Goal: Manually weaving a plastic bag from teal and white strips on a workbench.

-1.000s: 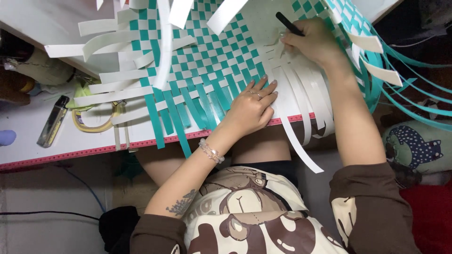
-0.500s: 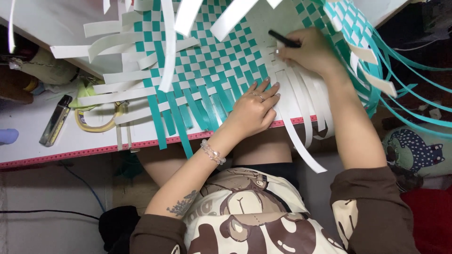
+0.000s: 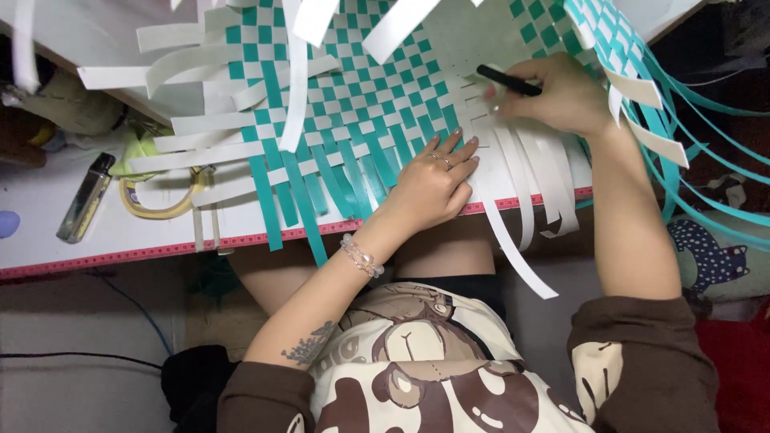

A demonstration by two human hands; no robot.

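A large mat woven from teal and white paper strips [image 3: 353,104] lies across the white table [image 3: 136,232], its loose strip ends hanging over the near edge. My left hand [image 3: 433,184] rests flat on the weave, fingers spread, pressing the strips down near the front edge. My right hand [image 3: 557,100] holds a black pen [image 3: 507,80] with its tip on the white strips at the mat's right part. Long loose teal strips [image 3: 706,200] trail off the right side.
A small metallic lighter-shaped object [image 3: 84,199] and a yellow loop-shaped item [image 3: 156,196] lie on the table at the left. The table's front edge carries a red ruler-like trim [image 3: 120,256]. A patterned cushion [image 3: 714,256] sits at the right.
The view has shifted slightly, so the mat sits a little lower in frame. My right hand with the pen has moved a bit down and left over the white strips. My left hand stays pressed.
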